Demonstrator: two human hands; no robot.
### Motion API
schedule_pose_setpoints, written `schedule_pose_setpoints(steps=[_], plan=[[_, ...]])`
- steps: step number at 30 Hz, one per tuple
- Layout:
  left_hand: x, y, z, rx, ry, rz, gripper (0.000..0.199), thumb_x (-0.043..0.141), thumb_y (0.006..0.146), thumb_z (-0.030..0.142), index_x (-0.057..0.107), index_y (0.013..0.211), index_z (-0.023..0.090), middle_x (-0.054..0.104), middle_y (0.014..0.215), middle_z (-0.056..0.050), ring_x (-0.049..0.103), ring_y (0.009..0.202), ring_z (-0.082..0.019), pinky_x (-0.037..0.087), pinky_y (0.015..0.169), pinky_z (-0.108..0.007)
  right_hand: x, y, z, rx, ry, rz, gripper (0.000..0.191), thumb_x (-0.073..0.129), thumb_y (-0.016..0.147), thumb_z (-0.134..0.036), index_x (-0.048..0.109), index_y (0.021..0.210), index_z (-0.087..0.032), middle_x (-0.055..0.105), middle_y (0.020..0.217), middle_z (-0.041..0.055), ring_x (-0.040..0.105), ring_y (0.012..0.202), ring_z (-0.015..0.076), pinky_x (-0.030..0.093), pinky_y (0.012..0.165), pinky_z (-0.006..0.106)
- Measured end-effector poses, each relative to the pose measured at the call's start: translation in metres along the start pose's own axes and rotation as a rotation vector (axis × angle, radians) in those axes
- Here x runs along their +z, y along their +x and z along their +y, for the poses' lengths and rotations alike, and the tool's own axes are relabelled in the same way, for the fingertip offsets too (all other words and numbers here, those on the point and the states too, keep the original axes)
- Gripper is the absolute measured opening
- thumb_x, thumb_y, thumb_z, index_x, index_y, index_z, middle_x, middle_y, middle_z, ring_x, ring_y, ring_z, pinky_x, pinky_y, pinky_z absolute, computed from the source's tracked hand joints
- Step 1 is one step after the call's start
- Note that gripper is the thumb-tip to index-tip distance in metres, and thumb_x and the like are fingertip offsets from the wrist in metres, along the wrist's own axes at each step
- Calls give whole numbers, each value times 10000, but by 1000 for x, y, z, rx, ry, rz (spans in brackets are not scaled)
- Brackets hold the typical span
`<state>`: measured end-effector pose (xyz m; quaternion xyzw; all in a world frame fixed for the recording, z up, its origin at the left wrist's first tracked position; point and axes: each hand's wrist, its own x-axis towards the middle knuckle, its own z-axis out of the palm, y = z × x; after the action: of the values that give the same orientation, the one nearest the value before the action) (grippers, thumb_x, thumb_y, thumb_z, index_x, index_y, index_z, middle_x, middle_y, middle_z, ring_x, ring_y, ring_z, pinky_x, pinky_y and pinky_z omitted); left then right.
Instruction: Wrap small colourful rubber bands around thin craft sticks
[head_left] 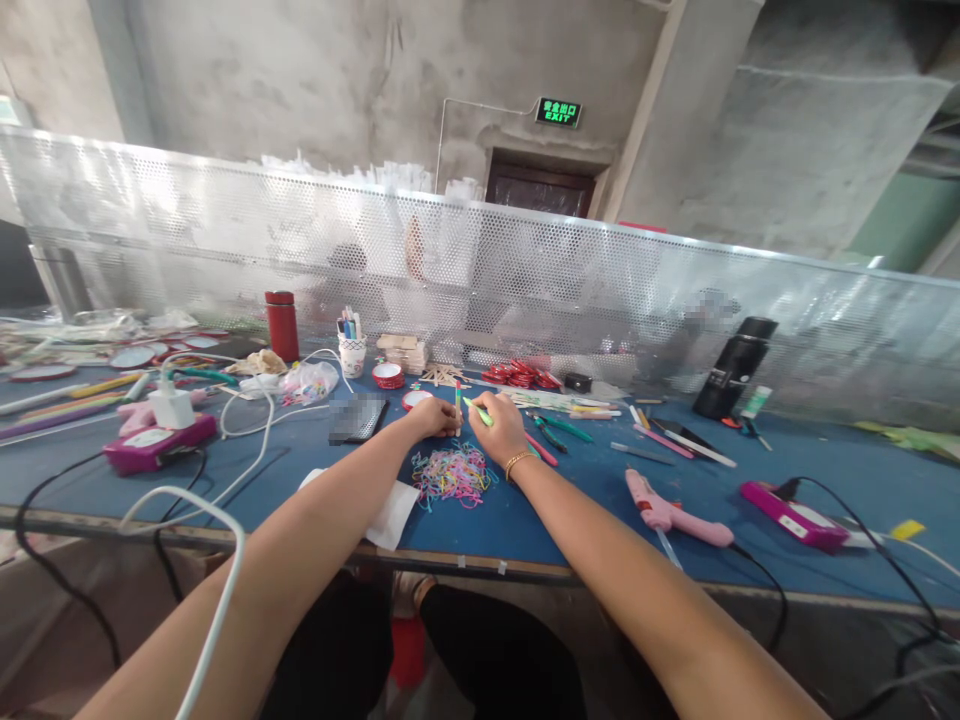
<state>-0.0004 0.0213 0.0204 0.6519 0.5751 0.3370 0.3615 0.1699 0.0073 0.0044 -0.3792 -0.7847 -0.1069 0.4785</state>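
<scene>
Near the middle of the blue table, my left hand grips a small upright wooden stick with green and red on its upper part. My right hand is closed around a light green marker, whose tip points left toward the stick. Marker tip and stick look very near each other; whether they touch is too small to tell. Just below both hands lies a pile of colourful rubber bands. A white tissue lies partly under my left forearm.
A phone lies left of my hands. Behind are a cup of markers and red packets. Pliers, a pink glue gun and a black bottle stand or lie right. A white cable crosses the left side.
</scene>
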Motion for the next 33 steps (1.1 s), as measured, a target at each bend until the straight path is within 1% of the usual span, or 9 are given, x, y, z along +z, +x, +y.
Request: schedule_pose_setpoints(steps=[2, 7, 13, 18, 25, 30, 33], plan=[[0, 1, -1, 1, 2, 0, 171, 798, 626, 272, 680, 662, 154, 647, 587, 2, 569, 545, -88, 465, 516, -172, 0, 0, 0, -3, 7, 4, 122, 512, 889, -305, 597, 871, -219, 621, 819, 43, 535, 857, 203, 393, 787, 301], [0, 1, 0, -14, 10, 13, 156, 790, 637, 270, 692, 684, 158, 647, 585, 6, 569, 543, -89, 470, 519, -173, 2, 1, -1, -42, 5, -37, 134, 518, 890, -320, 607, 887, -221, 624, 823, 45, 534, 857, 204, 391, 782, 301], [0, -2, 1, 16, -9, -4, 162, 796, 630, 254, 677, 646, 146, 644, 577, 8, 567, 539, -82, 460, 506, -161, 3, 0, 1, -27, -21, 24, 144, 500, 899, -311, 601, 883, -210, 618, 811, 43, 528, 849, 199, 383, 782, 295], [1, -1, 1, -4, -6, 17, 150, 799, 628, 239, 681, 659, 153, 644, 572, 12, 567, 534, -87, 460, 500, -165, 4, 1, -1, -65, -13, -12, 137, 519, 891, -323, 605, 891, -216, 619, 806, 38, 530, 839, 198, 378, 760, 294], [1, 2, -1, 6, -4, 7, 181, 803, 625, 268, 673, 663, 148, 642, 576, 6, 564, 537, -85, 454, 491, -160, 3, 0, -1, -42, -37, 26, 143, 506, 897, -317, 599, 875, -210, 606, 786, 40, 523, 826, 196, 374, 765, 294], [0, 3, -3, 8, 3, 1, 193, 809, 613, 284, 684, 679, 153, 654, 591, 5, 568, 548, -88, 465, 510, -168, 3, 0, -1, -66, -26, 9, 142, 510, 897, -321, 602, 883, -214, 619, 803, 41, 528, 835, 198, 377, 765, 292], [0, 3, -3, 8, 4, 3, 187, 804, 620, 287, 690, 690, 155, 657, 591, 6, 578, 555, -90, 463, 510, -162, 3, 1, 0, -55, -38, 7, 140, 512, 895, -320, 603, 879, -215, 618, 792, 41, 528, 827, 201, 376, 760, 294]])
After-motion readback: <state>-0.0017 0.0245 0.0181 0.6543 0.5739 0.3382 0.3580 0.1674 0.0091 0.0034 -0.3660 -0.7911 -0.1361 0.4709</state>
